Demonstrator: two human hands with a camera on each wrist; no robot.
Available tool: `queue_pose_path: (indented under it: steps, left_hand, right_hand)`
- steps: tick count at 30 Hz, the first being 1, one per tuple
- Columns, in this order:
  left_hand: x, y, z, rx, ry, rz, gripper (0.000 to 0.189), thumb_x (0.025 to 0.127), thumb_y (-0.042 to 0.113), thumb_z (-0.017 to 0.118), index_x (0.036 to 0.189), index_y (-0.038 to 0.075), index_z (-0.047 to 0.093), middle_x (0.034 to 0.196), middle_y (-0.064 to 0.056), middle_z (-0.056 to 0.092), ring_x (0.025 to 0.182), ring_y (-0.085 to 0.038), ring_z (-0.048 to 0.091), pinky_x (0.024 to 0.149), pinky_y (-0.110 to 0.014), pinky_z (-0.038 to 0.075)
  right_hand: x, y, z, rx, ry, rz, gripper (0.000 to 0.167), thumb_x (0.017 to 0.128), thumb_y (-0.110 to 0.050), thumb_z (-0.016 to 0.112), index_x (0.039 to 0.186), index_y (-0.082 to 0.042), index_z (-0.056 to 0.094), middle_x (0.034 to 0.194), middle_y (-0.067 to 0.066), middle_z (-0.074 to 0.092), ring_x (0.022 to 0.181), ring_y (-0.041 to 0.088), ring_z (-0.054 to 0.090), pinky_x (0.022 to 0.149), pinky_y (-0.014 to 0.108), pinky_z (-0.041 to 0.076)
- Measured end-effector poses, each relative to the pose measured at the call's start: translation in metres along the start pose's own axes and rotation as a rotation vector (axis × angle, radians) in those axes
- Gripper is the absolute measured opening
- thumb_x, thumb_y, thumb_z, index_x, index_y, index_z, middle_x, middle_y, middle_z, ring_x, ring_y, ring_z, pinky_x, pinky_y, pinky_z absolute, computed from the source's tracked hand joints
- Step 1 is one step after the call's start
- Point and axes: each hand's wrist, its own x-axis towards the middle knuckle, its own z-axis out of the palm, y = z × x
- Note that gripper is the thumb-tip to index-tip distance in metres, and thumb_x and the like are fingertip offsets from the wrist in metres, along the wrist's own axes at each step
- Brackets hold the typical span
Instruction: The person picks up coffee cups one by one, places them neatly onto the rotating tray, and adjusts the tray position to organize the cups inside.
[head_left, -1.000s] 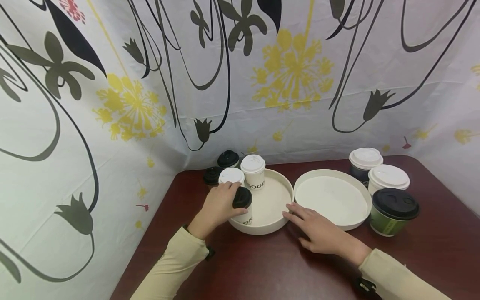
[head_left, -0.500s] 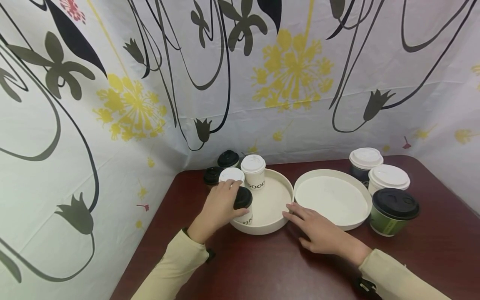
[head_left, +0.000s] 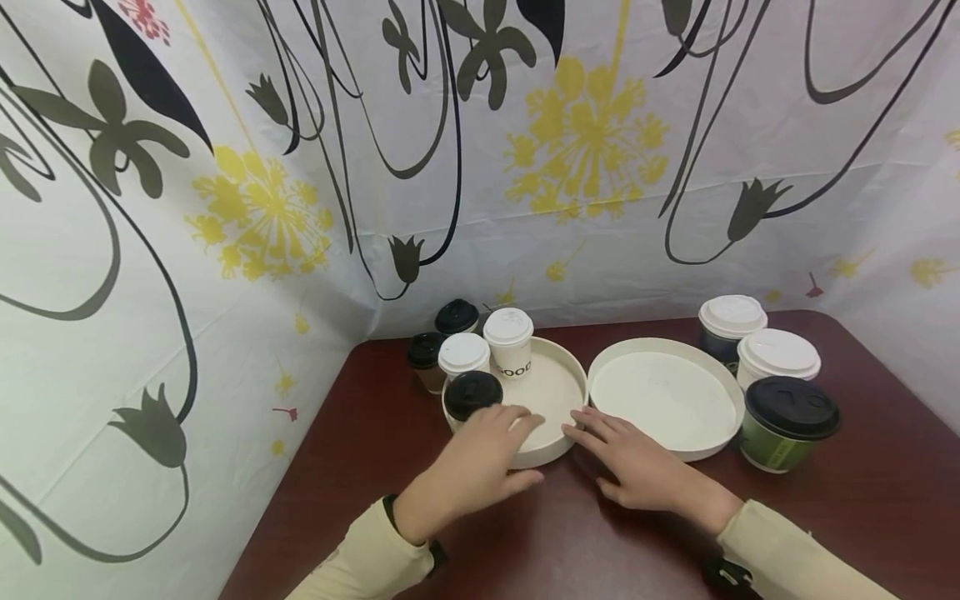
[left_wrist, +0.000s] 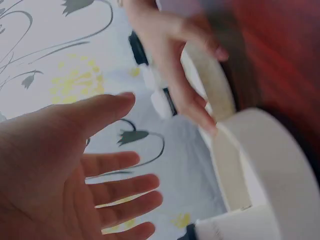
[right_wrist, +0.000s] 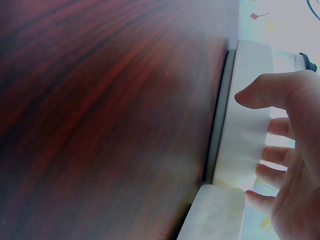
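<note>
My left hand (head_left: 480, 462) hovers at the near side of the left round white tray (head_left: 551, 404), fingers straight and holding nothing. In the left wrist view, the left hand (left_wrist: 75, 170) shows an empty palm. Just beyond its fingers, a black-lidded paper cup (head_left: 472, 393) stands in that tray. Two white-lidded cups, one at the left (head_left: 463, 354) and one with dark lettering (head_left: 512, 346), stand behind it there. My right hand (head_left: 641, 462) rests its fingertips on the tray's right rim, fingers extended. The right wrist view has those fingers (right_wrist: 277, 127) along the tray wall.
A second round white tray (head_left: 667, 400) adjoins the first. To its right stand a green black-lidded cup (head_left: 783, 425), a white-lidded cup (head_left: 778, 354) and a dark white-lidded cup (head_left: 731, 321). Behind the left tray are two black-lidded cups, one brown (head_left: 426, 362), another farther back (head_left: 457, 318).
My left hand has let go of the black-lidded cup and drawn back toward the near right. The cup now stands upright in the left tray. The right hand has barely moved.
</note>
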Motion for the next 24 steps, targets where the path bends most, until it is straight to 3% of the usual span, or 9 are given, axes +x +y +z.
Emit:
queue_pose_path:
  steps: [5, 11, 18, 24]
  left_hand:
    - [-0.005, 0.010, 0.020, 0.006, -0.142, 0.068, 0.072, 0.087, 0.055, 0.068, 0.143, 0.014, 0.048, 0.137, -0.003, 0.058, 0.128, -0.019, 0.055, 0.111, -0.035, 0.043]
    - [-0.010, 0.019, 0.038, 0.019, -0.221, 0.089, 0.076, 0.086, 0.055, 0.068, 0.146, 0.014, 0.045, 0.142, 0.000, 0.054, 0.133, -0.016, 0.050, 0.113, -0.032, 0.042]
    - [-0.012, 0.023, 0.038, -0.005, -0.251, 0.049, 0.077, 0.087, 0.053, 0.070, 0.148, 0.015, 0.043, 0.151, -0.007, 0.045, 0.133, -0.020, 0.050, 0.109, -0.033, 0.046]
    - [-0.013, 0.022, 0.038, -0.011, -0.250, 0.044, 0.074, 0.087, 0.052, 0.070, 0.146, 0.016, 0.045, 0.149, -0.006, 0.048, 0.130, -0.019, 0.051, 0.107, -0.032, 0.047]
  right_hand:
    - [0.000, -0.003, -0.001, 0.000, 0.020, -0.021, 0.078, 0.076, -0.021, 0.078, 0.147, -0.013, 0.046, 0.150, 0.015, 0.048, 0.140, 0.036, 0.044, 0.109, 0.054, 0.042]
    - [0.000, -0.005, -0.001, 0.001, 0.016, -0.019, 0.079, 0.076, -0.021, 0.078, 0.148, -0.014, 0.045, 0.150, 0.015, 0.048, 0.139, 0.035, 0.045, 0.109, 0.055, 0.042]
    - [-0.001, -0.009, -0.001, 0.011, 0.010, -0.009, 0.078, 0.077, -0.020, 0.078, 0.148, -0.016, 0.045, 0.150, 0.011, 0.048, 0.140, 0.033, 0.044, 0.110, 0.055, 0.041]
    - [-0.001, -0.011, 0.001, 0.019, -0.014, 0.010, 0.080, 0.078, -0.022, 0.078, 0.150, -0.019, 0.043, 0.152, 0.008, 0.047, 0.141, 0.031, 0.042, 0.112, 0.053, 0.039]
